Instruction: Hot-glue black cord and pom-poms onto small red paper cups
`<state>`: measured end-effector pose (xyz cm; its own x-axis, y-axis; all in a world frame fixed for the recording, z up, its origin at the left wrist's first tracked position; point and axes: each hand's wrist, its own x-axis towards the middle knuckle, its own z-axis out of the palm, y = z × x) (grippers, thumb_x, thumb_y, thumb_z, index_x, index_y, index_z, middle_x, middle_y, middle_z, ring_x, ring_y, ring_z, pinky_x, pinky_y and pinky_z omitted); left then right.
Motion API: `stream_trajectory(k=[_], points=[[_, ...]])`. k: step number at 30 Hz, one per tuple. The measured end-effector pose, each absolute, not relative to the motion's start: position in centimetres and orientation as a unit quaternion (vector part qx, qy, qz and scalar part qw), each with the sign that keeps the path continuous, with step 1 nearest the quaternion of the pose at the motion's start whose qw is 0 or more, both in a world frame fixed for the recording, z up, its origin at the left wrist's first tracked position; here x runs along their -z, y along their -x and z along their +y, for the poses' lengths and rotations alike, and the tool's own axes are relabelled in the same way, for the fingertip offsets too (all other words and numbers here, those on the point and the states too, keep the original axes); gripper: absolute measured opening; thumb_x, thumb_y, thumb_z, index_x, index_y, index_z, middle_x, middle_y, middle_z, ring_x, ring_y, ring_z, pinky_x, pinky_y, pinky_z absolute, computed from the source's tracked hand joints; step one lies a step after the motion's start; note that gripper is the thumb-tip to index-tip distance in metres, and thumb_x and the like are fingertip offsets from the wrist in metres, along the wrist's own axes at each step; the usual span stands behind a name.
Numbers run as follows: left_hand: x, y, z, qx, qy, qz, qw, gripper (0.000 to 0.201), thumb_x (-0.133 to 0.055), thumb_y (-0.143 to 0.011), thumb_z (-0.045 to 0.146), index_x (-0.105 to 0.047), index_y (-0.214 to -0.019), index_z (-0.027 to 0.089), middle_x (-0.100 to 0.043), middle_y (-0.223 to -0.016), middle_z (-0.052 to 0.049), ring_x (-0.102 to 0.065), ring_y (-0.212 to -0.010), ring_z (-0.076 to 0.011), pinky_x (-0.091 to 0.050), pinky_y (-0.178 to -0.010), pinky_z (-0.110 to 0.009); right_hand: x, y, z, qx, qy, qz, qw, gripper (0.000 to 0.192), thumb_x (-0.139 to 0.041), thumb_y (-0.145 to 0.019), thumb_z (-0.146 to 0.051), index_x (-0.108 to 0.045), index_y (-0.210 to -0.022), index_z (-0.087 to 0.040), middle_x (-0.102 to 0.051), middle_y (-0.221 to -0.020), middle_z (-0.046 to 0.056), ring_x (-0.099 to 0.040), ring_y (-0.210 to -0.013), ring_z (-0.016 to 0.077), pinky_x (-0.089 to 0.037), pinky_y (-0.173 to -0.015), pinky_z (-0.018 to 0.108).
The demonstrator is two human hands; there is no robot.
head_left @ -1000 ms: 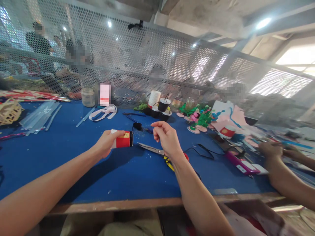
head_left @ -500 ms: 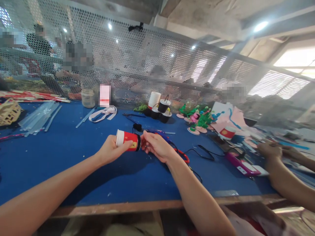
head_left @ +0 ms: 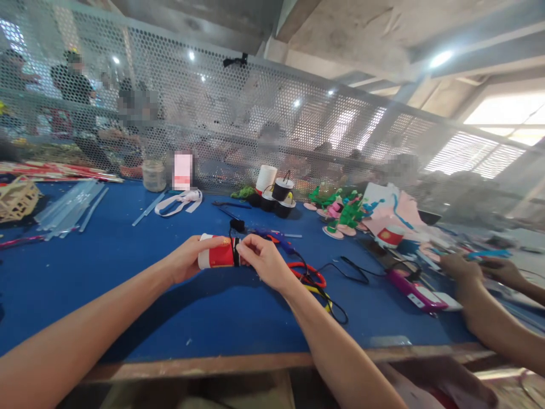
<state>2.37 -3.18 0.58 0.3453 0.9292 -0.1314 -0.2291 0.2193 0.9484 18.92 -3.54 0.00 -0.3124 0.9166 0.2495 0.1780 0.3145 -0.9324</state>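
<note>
My left hand (head_left: 185, 259) is wrapped round a red and white paper cup (head_left: 219, 253), which lies on its side just above the blue tabletop. Near the cup's right end runs a black band (head_left: 237, 252). My right hand (head_left: 264, 260) pinches at this band with thumb and fingertips; its other fingers are curled and partly hidden. Behind the right hand rests a blue glue gun (head_left: 279, 236), partly covered by that hand, with a black cable beside it.
Black-banded cups (head_left: 282, 190) cluster at the back, near green figures (head_left: 351, 213) on pink discs. Clear glue sticks (head_left: 70, 207) lie left. A purple power strip (head_left: 415, 292) and red loop (head_left: 315, 275) sit right. A co-worker's hands (head_left: 462, 267) work farther right. Mesh stands behind.
The cup has turned in my left hand, whose thumb has moved up to its top side. My right fingers have closed in on the black band.
</note>
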Motion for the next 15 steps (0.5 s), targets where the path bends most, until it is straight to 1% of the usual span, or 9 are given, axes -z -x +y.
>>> stream_trajectory(k=[2,4,5,7,8,10,13,15], points=[[-0.5,-2.5,-3.2,-0.439,-0.463,0.401,0.657,0.025,-0.073,-0.055,0.034,-0.067,-0.063,0.011,-0.065,-0.056,-0.004,-0.054,-0.050,-0.0113,-0.041,-0.052,-0.023,0.3,-19.0,-3.4,-0.364,0.412,-0.715,0.433,0.020,-0.048,-0.076,-0.033,-0.047,-0.064,-0.018,-0.048,-0.055,-0.004,-0.045,-0.052,0.0091,-0.037,-0.053,0.023],[-0.2,-2.5,-3.3,-0.451,-0.485,0.414,0.624,0.025,-0.074,-0.054,0.034,-0.066,-0.061,0.011,-0.062,-0.052,-0.001,-0.051,-0.048,-0.0099,-0.038,-0.051,-0.022,0.5,-19.2,-3.2,-0.284,0.432,-0.718,0.466,0.021,-0.045,-0.079,-0.034,-0.050,-0.068,-0.017,-0.052,-0.061,-0.001,-0.049,-0.057,0.0111,-0.040,-0.056,0.024],[-0.1,-2.6,-3.3,-0.454,-0.497,0.418,0.610,0.025,-0.073,-0.054,0.034,-0.065,-0.061,0.011,-0.061,-0.051,-0.001,-0.050,-0.048,-0.0096,-0.038,-0.051,-0.022,0.5,-19.3,-3.2,-0.248,0.434,-0.715,0.489,0.021,-0.042,-0.081,-0.033,-0.052,-0.073,-0.017,-0.056,-0.067,0.002,-0.052,-0.063,0.0125,-0.041,-0.060,0.025],[0.2,-2.6,-3.3,-0.453,-0.519,0.422,0.589,0.026,-0.072,-0.056,0.035,-0.065,-0.063,0.011,-0.060,-0.051,0.000,-0.048,-0.048,-0.0092,-0.037,-0.052,-0.023,0.5,-19.4,-3.2,-0.201,0.414,-0.722,0.517,0.022,-0.039,-0.084,-0.031,-0.054,-0.086,-0.016,-0.061,-0.084,0.006,-0.055,-0.080,0.0152,-0.043,-0.073,0.029],[0.3,-2.6,-3.3,-0.451,-0.528,0.423,0.582,0.026,-0.071,-0.057,0.036,-0.065,-0.064,0.011,-0.059,-0.052,0.001,-0.048,-0.049,-0.0091,-0.036,-0.052,-0.023,0.5,-19.4,-3.2,-0.190,0.397,-0.736,0.515,0.022,-0.038,-0.085,-0.030,-0.054,-0.093,-0.017,-0.062,-0.092,0.007,-0.055,-0.088,0.0161,-0.042,-0.080,0.030],[0.5,-2.6,-3.4,-0.442,-0.546,0.427,0.570,0.027,-0.069,-0.059,0.037,-0.064,-0.064,0.011,-0.058,-0.052,0.001,-0.046,-0.049,-0.0087,-0.034,-0.052,-0.022,0.5,-19.2,-3.5,-0.177,0.366,-0.770,0.491,0.024,-0.036,-0.086,-0.027,-0.053,-0.102,-0.018,-0.062,-0.099,0.008,-0.053,-0.098,0.0167,-0.039,-0.088,0.033],[0.6,-2.6,-3.4,-0.433,-0.570,0.437,0.545,0.028,-0.066,-0.061,0.040,-0.061,-0.061,0.012,-0.053,-0.050,0.003,-0.042,-0.048,-0.0080,-0.031,-0.048,-0.021,0.5,-18.7,-4.1,-0.179,0.332,-0.805,0.459,0.026,-0.035,-0.087,-0.024,-0.052,-0.106,-0.017,-0.062,-0.103,0.008,-0.051,-0.102,0.0170,-0.038,-0.091,0.035],[0.6,-2.6,-3.4,-0.429,-0.583,0.441,0.531,0.029,-0.064,-0.062,0.041,-0.060,-0.060,0.012,-0.049,-0.048,0.004,-0.039,-0.047,-0.0076,-0.028,-0.047,-0.021,0.6,-18.3,-4.4,-0.191,0.319,-0.811,0.452,0.028,-0.034,-0.087,-0.023,-0.051,-0.108,-0.017,-0.062,-0.105,0.009,-0.050,-0.104,0.0167,-0.038,-0.091,0.035]])
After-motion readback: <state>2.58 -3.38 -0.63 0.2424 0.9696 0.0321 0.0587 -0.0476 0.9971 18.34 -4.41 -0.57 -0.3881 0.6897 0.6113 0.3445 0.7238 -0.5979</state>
